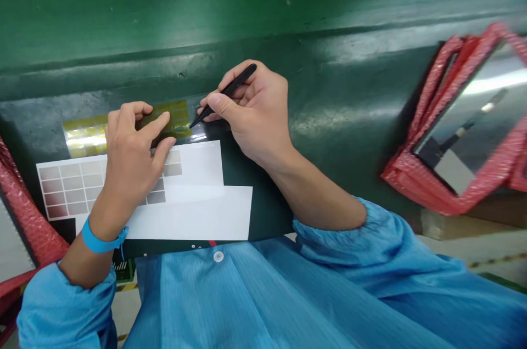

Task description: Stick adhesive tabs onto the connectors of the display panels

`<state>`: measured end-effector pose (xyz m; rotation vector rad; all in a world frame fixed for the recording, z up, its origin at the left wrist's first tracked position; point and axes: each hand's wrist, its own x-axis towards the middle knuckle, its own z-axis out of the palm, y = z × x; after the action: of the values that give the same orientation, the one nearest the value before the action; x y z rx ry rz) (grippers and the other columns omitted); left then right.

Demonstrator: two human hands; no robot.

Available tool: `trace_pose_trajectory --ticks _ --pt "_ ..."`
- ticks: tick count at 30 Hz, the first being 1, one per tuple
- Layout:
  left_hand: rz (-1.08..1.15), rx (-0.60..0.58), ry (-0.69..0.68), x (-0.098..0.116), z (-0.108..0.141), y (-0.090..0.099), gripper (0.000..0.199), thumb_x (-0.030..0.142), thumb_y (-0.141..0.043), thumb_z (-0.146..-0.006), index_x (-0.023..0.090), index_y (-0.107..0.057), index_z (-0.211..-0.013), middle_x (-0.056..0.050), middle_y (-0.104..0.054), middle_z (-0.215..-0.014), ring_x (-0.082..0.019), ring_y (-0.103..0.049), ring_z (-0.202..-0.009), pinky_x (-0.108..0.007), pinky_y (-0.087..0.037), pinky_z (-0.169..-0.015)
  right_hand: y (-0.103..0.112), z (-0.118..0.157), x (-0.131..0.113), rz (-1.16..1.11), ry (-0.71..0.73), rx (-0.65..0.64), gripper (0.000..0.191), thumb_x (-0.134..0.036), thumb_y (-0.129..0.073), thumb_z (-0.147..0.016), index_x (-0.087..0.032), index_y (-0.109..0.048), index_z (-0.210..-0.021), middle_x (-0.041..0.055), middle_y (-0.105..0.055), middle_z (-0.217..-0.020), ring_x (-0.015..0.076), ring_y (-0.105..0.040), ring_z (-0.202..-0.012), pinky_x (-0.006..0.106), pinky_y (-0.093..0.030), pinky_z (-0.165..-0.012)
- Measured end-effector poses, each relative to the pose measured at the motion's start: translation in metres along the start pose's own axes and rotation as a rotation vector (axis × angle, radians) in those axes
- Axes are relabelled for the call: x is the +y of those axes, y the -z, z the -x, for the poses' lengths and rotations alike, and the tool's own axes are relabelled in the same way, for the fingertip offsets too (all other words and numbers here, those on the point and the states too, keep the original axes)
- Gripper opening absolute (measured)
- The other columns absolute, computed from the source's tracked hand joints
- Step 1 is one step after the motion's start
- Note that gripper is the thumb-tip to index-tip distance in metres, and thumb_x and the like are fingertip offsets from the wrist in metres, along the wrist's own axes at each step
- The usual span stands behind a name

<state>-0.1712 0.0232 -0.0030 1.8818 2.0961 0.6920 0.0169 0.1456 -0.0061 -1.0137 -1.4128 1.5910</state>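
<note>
My right hand (257, 110) grips a pair of slim black tweezers (234, 84) like a pen. Their pointed tip meets the right end of a clear strip that carries yellow see-through squares (178, 118). Over the middle of this strip rests my left hand (138, 143), thumb and fingers apart, with the fingertips on or just above it; whether they press down I cannot tell. Below the strip lies a white label sheet (201, 165) with rows of grey rectangles, partly covered by my left hand. A second white sheet (197, 217) sits under its lower edge.
At the right, red bubble-wrap pouches (436, 195) hold a shiny flat panel (486, 118). More red bubble wrap (37, 217) surrounds a pale panel (12, 245) at the left. The green work surface (346, 135) has a raised ridge along its back.
</note>
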Motion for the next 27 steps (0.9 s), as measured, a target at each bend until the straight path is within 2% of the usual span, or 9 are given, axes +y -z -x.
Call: trace_pose_trajectory --ticks 5,12,16,19,22,24,25,27 --pt "-0.014 0.004 -0.013 -0.001 0.000 -0.001 0.033 0.032 -0.071 -0.098 0.028 -0.077 -0.130 -0.012 -0.058 -0.138 -0.033 -0.053 -0.124 -0.053 -0.050 -0.109 -0.001 -0.001 0.000 0.026 0.009 -0.013 0.032 -0.019 -0.089 -0.087 -0.025 -0.058 -0.092 -0.0053 -0.071 -0.078 0.0148 -0.078 -0.077 0.023 -0.065 -0.063" --pt "-0.017 -0.018 0.008 0.003 0.000 0.001 0.033 0.033 -0.072 -0.097 0.032 -0.076 -0.130 -0.010 -0.058 -0.139 -0.033 -0.053 -0.126 -0.053 -0.051 -0.109 0.000 -0.002 0.004 0.034 -0.001 -0.012 0.036 -0.031 -0.095 -0.084 -0.026 -0.059 -0.090 -0.0059 -0.070 -0.076 0.0154 -0.077 -0.077 0.024 -0.065 -0.061" --pt "0.000 0.016 0.001 -0.003 -0.004 -0.003 0.033 0.033 -0.073 -0.096 0.030 -0.078 -0.128 -0.011 -0.060 -0.137 -0.032 -0.055 -0.124 -0.052 -0.051 -0.111 -0.002 -0.005 0.009 -0.083 -0.008 -0.029 0.047 -0.045 -0.099 -0.079 -0.025 -0.058 -0.092 -0.0033 -0.071 -0.076 0.0160 -0.076 -0.072 0.024 -0.064 -0.057" --pt "0.016 0.048 -0.038 -0.013 -0.005 0.000 0.032 0.035 -0.073 -0.096 0.031 -0.079 -0.126 -0.011 -0.062 -0.134 -0.033 -0.058 -0.123 -0.053 -0.052 -0.110 0.004 -0.008 0.002 -0.235 -0.003 -0.026 0.059 -0.056 -0.100 -0.072 -0.025 -0.055 -0.096 -0.0033 -0.073 -0.080 0.0154 -0.076 -0.069 0.022 -0.063 -0.055" --pt "-0.007 0.073 -0.088 -0.013 -0.008 0.011 0.031 0.043 -0.069 -0.097 0.034 -0.079 -0.125 -0.012 -0.065 -0.129 -0.037 -0.063 -0.118 -0.060 -0.053 -0.105 0.033 -0.005 -0.014 -0.369 0.012 0.096 0.066 -0.060 -0.101 -0.066 -0.025 -0.053 -0.096 -0.0050 -0.075 -0.079 0.0146 -0.077 -0.068 0.020 -0.063 -0.053" --pt "-0.072 0.093 -0.071 0.001 -0.019 0.019 0.029 0.047 -0.063 -0.099 0.042 -0.079 -0.124 -0.010 -0.068 -0.124 -0.041 -0.063 -0.115 -0.066 -0.052 -0.101 0.066 0.005 -0.024 -0.395 0.052 0.284 0.067 -0.061 -0.101 -0.063 -0.025 -0.054 -0.094 -0.0044 -0.076 -0.078 0.0156 -0.077 -0.067 0.021 -0.064 -0.053" --pt "-0.097 0.103 -0.025 0.017 -0.028 0.022 0.029 0.049 -0.060 -0.101 0.045 -0.078 -0.124 -0.008 -0.069 -0.125 -0.041 -0.064 -0.117 -0.067 -0.052 -0.102 0.087 0.013 -0.027 -0.391 0.085 0.395 0.067 -0.061 -0.102 -0.063 -0.024 -0.055 -0.093 -0.0036 -0.076 -0.078 0.0162 -0.078 -0.067 0.022 -0.065 -0.053" --pt "-0.072 0.128 0.003 0.067 -0.048 0.020 0.030 0.050 -0.057 -0.101 0.039 -0.080 -0.117 -0.009 -0.073 -0.121 -0.041 -0.067 -0.114 -0.064 -0.053 -0.097 0.130 0.039 -0.030 -0.375 0.175 0.621 0.064 -0.057 -0.103 -0.062 -0.023 -0.056 -0.090 -0.0025 -0.077 -0.078 0.0159 -0.078 -0.067 0.021 -0.065 -0.054"
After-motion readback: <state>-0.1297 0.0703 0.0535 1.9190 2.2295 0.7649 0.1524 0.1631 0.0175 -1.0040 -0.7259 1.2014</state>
